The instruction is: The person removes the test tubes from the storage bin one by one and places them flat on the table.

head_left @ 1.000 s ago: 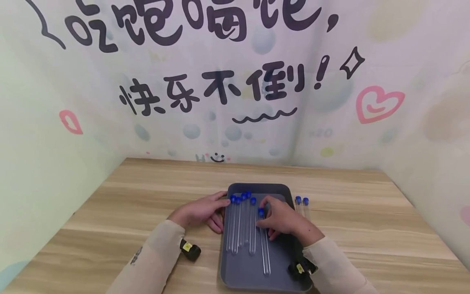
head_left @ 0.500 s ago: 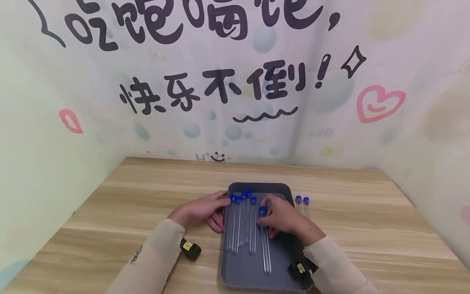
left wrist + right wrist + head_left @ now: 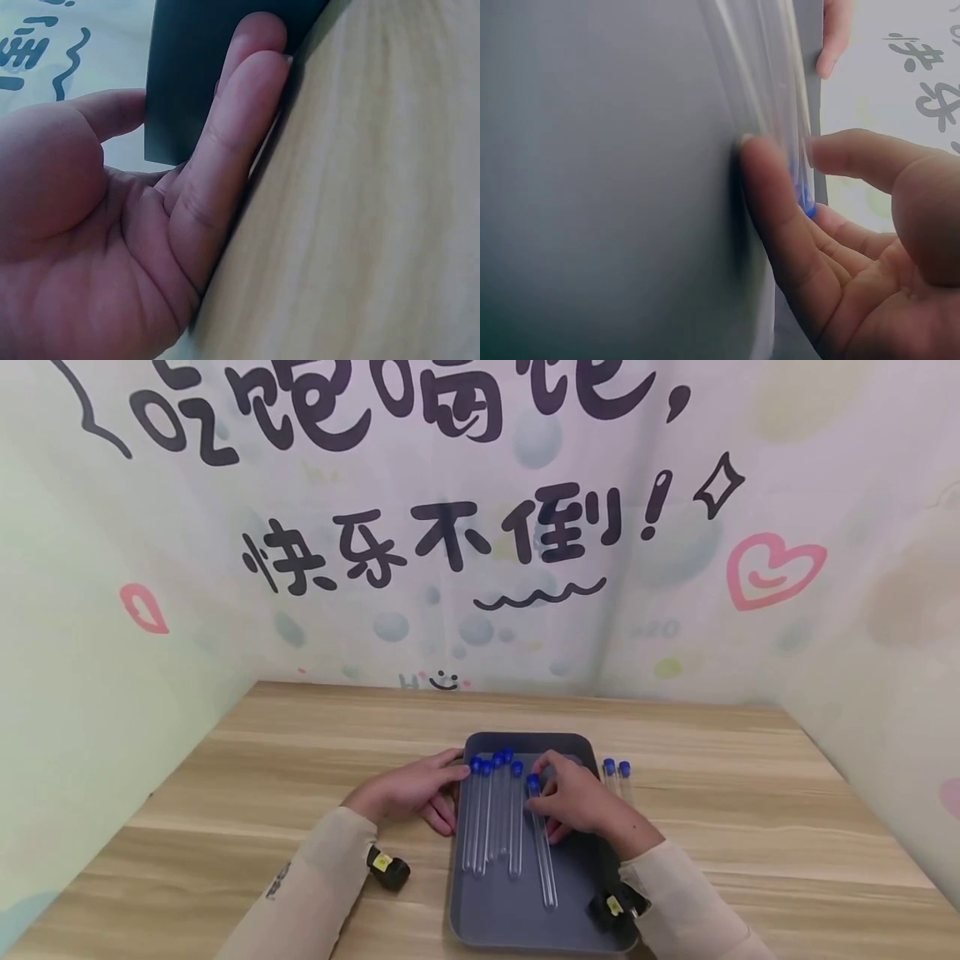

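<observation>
In the head view, a dark grey tray (image 3: 502, 920) lies lengthwise before me, with several clear blue-capped test tubes (image 3: 514, 831) side by side in its left half. My left hand (image 3: 416, 789) holds the tray's left side. Its thumb crosses the rim, and its fingers (image 3: 225, 142) lie along the outer wall in the left wrist view. My right hand (image 3: 576, 797) pinches another test tube (image 3: 547, 868) near its cap, right of the row and over the tray floor. In the right wrist view, its index finger and thumb stand either side of the clear tube (image 3: 784, 82).
Two more blue-capped test tubes (image 3: 625, 770) lie on the wooden table (image 3: 750, 810) just right of the tray, partly hidden by my right wrist. A printed cloth wall (image 3: 450, 643) closes off the back. Black cameras (image 3: 390, 870) sit on both wrists.
The test tube in my right hand has shifted slightly toward the tray's far end, its lower tip swinging a little right. The left hand and the tray hold still.
</observation>
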Available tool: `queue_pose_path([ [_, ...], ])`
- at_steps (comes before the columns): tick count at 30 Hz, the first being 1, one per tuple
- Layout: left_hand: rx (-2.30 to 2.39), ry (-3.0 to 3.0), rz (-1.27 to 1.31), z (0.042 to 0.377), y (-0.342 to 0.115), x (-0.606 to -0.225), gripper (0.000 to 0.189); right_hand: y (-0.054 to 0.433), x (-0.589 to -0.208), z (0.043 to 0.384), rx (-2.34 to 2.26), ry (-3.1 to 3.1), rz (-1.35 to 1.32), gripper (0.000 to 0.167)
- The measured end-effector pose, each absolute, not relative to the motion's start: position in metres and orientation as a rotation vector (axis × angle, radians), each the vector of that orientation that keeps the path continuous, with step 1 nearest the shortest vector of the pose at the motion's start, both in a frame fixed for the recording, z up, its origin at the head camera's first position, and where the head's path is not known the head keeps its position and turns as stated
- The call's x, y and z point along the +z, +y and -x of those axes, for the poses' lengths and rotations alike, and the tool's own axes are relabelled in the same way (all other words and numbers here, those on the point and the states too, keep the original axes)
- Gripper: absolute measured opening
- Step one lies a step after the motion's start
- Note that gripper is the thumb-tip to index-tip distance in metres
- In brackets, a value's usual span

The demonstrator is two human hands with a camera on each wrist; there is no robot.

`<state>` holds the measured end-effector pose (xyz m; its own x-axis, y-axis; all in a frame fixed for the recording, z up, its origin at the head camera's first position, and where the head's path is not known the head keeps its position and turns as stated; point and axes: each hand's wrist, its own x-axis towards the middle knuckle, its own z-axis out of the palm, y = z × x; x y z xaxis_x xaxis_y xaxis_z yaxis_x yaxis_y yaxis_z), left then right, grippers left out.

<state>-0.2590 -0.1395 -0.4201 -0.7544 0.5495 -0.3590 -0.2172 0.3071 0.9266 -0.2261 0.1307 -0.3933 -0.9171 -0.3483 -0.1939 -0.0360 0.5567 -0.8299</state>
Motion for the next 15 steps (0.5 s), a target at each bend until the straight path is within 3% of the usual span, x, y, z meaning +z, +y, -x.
queue_pose_path([
  [15,1.506,1.932,-0.305,0.2602,-0.1411,-0.4216,0.054,0.1335,-0.3912,0.2280,-1.430,2.346,0.392,0.044],
])
